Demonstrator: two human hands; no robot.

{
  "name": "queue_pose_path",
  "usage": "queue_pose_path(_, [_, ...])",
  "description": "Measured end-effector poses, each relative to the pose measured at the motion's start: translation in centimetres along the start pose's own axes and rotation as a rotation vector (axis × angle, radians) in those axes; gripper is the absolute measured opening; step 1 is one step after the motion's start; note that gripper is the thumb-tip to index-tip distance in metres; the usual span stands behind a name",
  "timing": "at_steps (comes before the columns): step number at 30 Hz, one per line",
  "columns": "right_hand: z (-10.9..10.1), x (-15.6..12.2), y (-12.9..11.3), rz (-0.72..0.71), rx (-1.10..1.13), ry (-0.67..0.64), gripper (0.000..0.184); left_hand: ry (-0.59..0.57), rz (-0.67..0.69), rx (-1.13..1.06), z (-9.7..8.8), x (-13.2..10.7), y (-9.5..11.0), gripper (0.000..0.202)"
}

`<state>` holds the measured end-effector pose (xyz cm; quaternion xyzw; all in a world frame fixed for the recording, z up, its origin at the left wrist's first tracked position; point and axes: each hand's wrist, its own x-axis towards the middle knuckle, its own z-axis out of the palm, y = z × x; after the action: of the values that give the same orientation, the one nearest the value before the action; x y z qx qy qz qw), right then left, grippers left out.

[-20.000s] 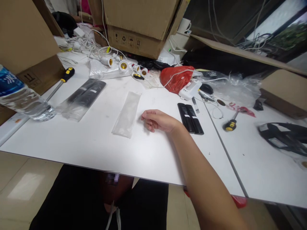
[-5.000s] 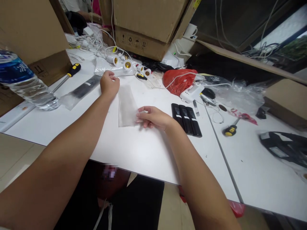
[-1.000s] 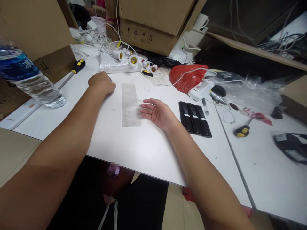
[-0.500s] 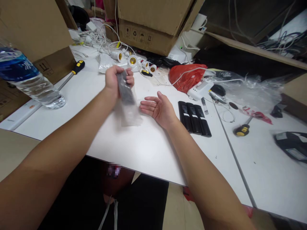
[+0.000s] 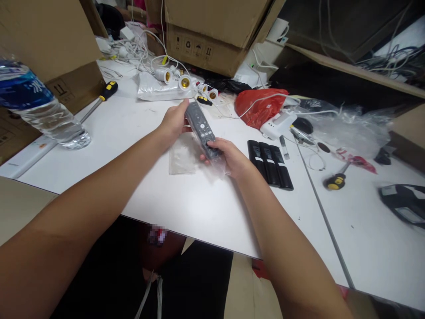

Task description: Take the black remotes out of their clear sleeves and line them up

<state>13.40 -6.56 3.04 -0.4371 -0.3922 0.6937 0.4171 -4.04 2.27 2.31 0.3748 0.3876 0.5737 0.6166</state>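
A dark remote control (image 5: pixel 202 126) in a clear plastic sleeve is held slantwise above the table, its buttons facing up. My left hand (image 5: pixel 176 119) grips its upper end, the thumb along the edge. Around the lower end my right hand (image 5: pixel 228 155) is closed, thumb on top, with loose sleeve plastic hanging below it. Beneath them a flat clear plastic bag (image 5: pixel 182 156) lies on the white table (image 5: pixel 186 204). Three black remote controls (image 5: pixel 269 165) lie side by side, face down, just right of my right hand.
A water bottle (image 5: pixel 49 110) and a screwdriver (image 5: pixel 109 90) are at the left. Lamp sockets (image 5: pixel 184 82), a red plastic bag (image 5: pixel 255 106) and a white power strip (image 5: pixel 278 126) sit behind. Another screwdriver (image 5: pixel 335 180) lies right. Cardboard boxes (image 5: pixel 206 26) stand at the back.
The sleeved remote control has turned and moved right, its buttons now showing. My right hand, open and apart before, has closed on its lower end. The flat bag now shows on the table.
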Motion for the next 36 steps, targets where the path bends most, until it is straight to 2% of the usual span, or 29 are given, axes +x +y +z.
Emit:
queue_pose_path(7, [-0.9,-0.1,-0.1,0.01,-0.05,-0.146,0.019,-0.027,-0.02,-0.008,0.2,-0.4,0.2,0.041])
queue_pose_path(12, [-0.8,-0.3,-0.2,0.012,-0.057,-0.168,0.022,-0.061,-0.077,-0.055,0.3,-0.6,0.4,0.042])
queue_pose_path(18, [-0.8,-0.6,-0.5,0.049,-0.086,-0.182,0.022,-0.01,-0.018,-0.01,0.1,0.0,-0.2,0.037])
queue_pose_path(22, [-0.8,-0.8,-0.7,0.083,-0.101,-0.178,0.023,0.013,0.047,0.092,0.3,-0.5,-0.2,0.041])
queue_pose_path(25, [-0.8,-0.8,-0.7,0.088,-0.113,-0.138,0.021,-0.058,0.053,0.058,0.6,-1.2,0.3,0.045])
queue_pose_path(29, [-0.8,-0.8,-0.6,0.08,-0.097,-0.142,0.02,-0.189,-0.064,0.006,0.8,-1.8,0.7,0.042])
queue_pose_path(36, [-0.8,-1.0,-0.9,0.122,-0.104,-0.175,0.024,-0.149,-0.019,0.053,0.8,-1.7,0.3,0.035])
